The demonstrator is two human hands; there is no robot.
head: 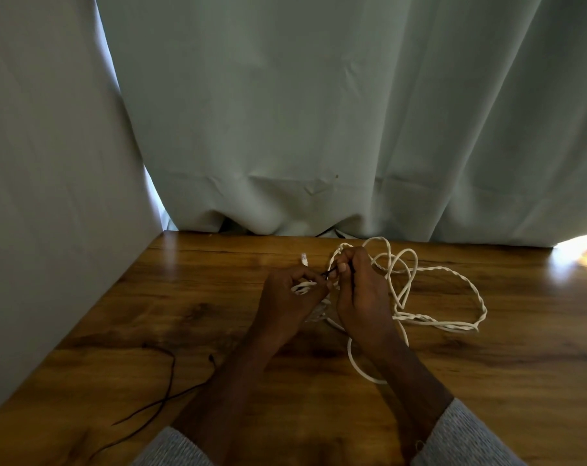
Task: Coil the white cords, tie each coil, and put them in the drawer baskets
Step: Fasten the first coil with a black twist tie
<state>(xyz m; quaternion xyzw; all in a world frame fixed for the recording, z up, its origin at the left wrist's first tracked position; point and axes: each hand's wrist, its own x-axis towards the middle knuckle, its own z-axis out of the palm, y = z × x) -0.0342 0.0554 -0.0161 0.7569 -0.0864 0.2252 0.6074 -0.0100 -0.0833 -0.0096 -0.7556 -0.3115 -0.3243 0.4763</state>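
- The step in hand looks like tying: the left hand grips a small bundle of white cord, its fingers curled round it, the strands showing past the fingertips.
- The right hand pinches a thin dark tie between thumb and forefinger, just beyond the left fingertips; the tie bridges the two hands.
- Most of the cord lies loose on the table, in open loops out past the right hand's knuckles, and one loop runs back under the right wrist. A plug end lies just beyond the left fingers.
- Judged from this, coiling is far from finished; the drawer baskets are not in view.
- The next move likely calls for wrapping the tie round the bundle and cinching it without letting the strands slip.
- Both forearms reach forward, wrists near each other, hands raised slightly off the table.
- Dark ties lie well behind the left wrist.
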